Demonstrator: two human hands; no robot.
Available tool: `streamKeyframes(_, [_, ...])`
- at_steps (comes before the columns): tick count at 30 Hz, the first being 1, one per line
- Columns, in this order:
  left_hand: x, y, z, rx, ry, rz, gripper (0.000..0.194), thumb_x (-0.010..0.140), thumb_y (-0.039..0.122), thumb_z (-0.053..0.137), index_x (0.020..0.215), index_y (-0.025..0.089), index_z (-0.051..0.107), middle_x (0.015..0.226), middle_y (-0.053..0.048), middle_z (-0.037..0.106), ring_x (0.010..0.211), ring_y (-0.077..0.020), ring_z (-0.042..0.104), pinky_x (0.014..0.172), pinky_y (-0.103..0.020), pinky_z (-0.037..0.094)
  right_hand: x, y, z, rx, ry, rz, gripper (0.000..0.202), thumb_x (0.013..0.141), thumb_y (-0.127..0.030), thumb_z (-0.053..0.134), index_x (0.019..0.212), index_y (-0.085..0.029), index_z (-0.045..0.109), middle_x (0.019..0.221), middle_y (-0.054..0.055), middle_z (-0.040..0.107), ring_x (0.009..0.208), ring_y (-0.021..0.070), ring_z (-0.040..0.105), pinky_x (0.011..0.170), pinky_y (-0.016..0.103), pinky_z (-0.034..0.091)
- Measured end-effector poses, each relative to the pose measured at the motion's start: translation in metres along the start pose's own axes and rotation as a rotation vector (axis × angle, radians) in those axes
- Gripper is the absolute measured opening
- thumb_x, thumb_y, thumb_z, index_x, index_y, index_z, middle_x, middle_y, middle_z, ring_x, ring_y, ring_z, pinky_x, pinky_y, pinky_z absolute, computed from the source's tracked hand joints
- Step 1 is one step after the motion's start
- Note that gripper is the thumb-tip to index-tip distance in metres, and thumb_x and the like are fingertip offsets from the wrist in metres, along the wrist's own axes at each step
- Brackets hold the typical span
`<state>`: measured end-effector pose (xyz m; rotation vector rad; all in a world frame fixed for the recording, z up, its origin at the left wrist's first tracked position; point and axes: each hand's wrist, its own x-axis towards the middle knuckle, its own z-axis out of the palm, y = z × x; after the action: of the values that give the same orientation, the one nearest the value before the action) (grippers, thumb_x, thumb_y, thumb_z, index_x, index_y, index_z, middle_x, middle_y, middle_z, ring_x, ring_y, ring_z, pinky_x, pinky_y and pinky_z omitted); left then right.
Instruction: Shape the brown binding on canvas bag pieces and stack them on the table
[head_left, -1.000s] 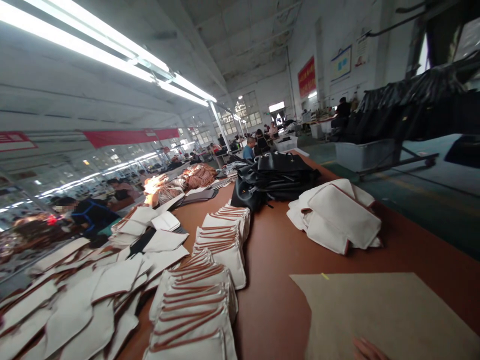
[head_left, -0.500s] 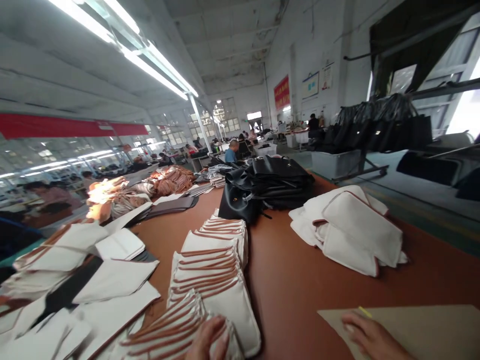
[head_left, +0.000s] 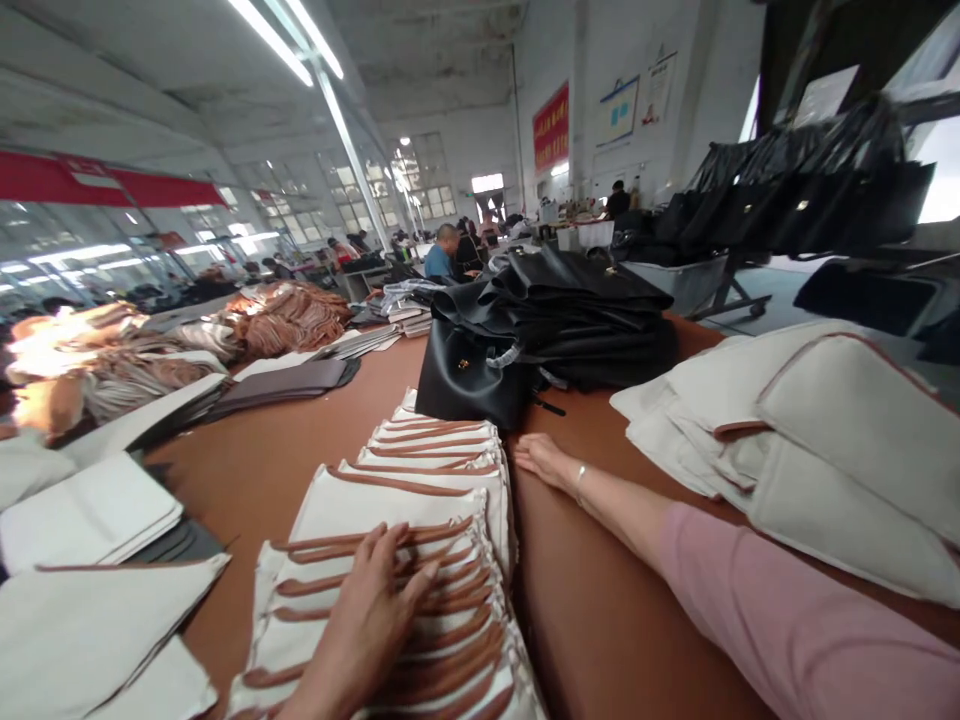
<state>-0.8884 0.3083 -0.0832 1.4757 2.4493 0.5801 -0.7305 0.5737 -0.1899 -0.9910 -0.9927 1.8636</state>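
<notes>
A long overlapping row of off-white fabric lining pieces with brown-trimmed edges (head_left: 390, 490) runs away from me down the table. My left hand (head_left: 379, 590) lies on the nearer part of the row, palm down, fingers spread over the brown edges. Reaching farther out, my right hand (head_left: 541, 458) is at the right side of the row's far part, its fingers stretched toward the fabric edge. Whether those fingertips touch the fabric, I cannot tell. Just beyond that hand lies a black leather bag (head_left: 472, 375), at the front of a black pile.
Folded off-white pieces (head_left: 847, 450) are heaped on the brown tabletop (head_left: 592, 610) at right. More off-white panels (head_left: 112, 610) and grey sheets (head_left: 277, 390) lie at left, with brown bundles (head_left: 289, 320) behind. Black bags hang on a rack (head_left: 795, 205); people sit farther back.
My right hand has left the tan sheet at lower right and reached forward to the row's far side. My left hand has moved forward onto the row, fingers now spread. The view has shifted.
</notes>
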Motion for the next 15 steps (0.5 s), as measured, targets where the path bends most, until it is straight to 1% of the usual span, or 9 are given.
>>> streamKeyframes(1, [0.008, -0.006, 0.001, -0.04, -0.039, -0.019, 0.073, 0.079, 0.054, 0.053, 0.136, 0.01, 0.048, 0.139, -0.02, 0.053, 0.129, -0.0346, 0.052, 0.109, -0.047, 0.041, 0.019, 0.006, 0.009, 0.016, -0.041, 0.042, 0.033, 0.094, -0.033, 0.057, 0.122, -0.015, 0.056, 0.121, 0.01, 0.058, 0.102, 0.0223, 0.061, 0.085, 0.043, 0.053])
streamKeyframes(3, [0.019, -0.016, 0.001, -0.105, -0.086, -0.094, 0.081, 0.078, 0.058, 0.055, 0.143, 0.012, 0.039, 0.134, -0.017, 0.059, 0.12, -0.0342, 0.06, 0.102, -0.046, 0.048, 0.048, 0.017, 0.023, 0.059, -0.112, 0.098, 0.033, 0.094, -0.033, 0.057, 0.122, -0.015, 0.056, 0.12, 0.01, 0.059, 0.102, 0.0221, 0.061, 0.085, 0.042, 0.054])
streamKeyframes(5, [0.022, -0.021, 0.002, -0.13, -0.117, -0.151, 0.085, 0.077, 0.061, 0.056, 0.146, 0.016, 0.035, 0.132, -0.017, 0.061, 0.112, -0.0346, 0.065, 0.096, -0.046, 0.052, 0.066, 0.024, 0.028, 0.108, -0.19, 0.136, 0.032, 0.093, -0.034, 0.058, 0.117, -0.013, 0.059, 0.116, 0.01, 0.063, 0.098, 0.0215, 0.063, 0.085, 0.041, 0.054])
streamKeyframes(6, [0.022, -0.021, 0.003, -0.127, -0.119, -0.154, 0.085, 0.077, 0.062, 0.056, 0.146, 0.017, 0.035, 0.131, -0.016, 0.062, 0.11, -0.0346, 0.066, 0.095, -0.045, 0.053, 0.072, 0.025, 0.029, 0.133, -0.234, 0.153, 0.031, 0.091, -0.034, 0.059, 0.113, -0.012, 0.062, 0.112, 0.01, 0.066, 0.095, 0.0215, 0.065, 0.085, 0.04, 0.054])
streamKeyframes(8, [0.021, -0.015, 0.005, -0.106, -0.102, -0.123, 0.084, 0.076, 0.062, 0.058, 0.146, 0.021, 0.037, 0.129, -0.013, 0.065, 0.112, -0.034, 0.065, 0.096, -0.044, 0.052, 0.079, 0.023, 0.03, 0.177, -0.329, 0.187, 0.029, 0.087, -0.034, 0.062, 0.104, -0.01, 0.065, 0.1, 0.011, 0.072, 0.089, 0.022, 0.068, 0.085, 0.038, 0.054])
streamKeyframes(11, [0.022, -0.002, 0.009, -0.079, -0.072, -0.097, 0.086, 0.074, 0.061, 0.062, 0.147, 0.025, 0.036, 0.128, -0.009, 0.067, 0.117, -0.0342, 0.062, 0.099, -0.044, 0.049, 0.083, 0.017, 0.034, 0.219, -0.457, 0.23, 0.03, 0.085, -0.036, 0.063, 0.099, -0.009, 0.065, 0.086, 0.011, 0.075, 0.081, 0.0231, 0.07, 0.086, 0.041, 0.053])
streamKeyframes(15, [0.026, 0.007, 0.01, -0.058, -0.11, -0.136, 0.093, 0.072, 0.065, 0.06, 0.15, 0.025, 0.029, 0.135, -0.013, 0.062, 0.123, -0.0354, 0.058, 0.104, -0.049, 0.044, 0.079, 0.015, 0.044, 0.253, -0.581, 0.259, 0.03, 0.086, -0.035, 0.059, 0.1, -0.008, 0.061, 0.082, 0.011, 0.074, 0.078, 0.0245, 0.07, 0.087, 0.045, 0.053])
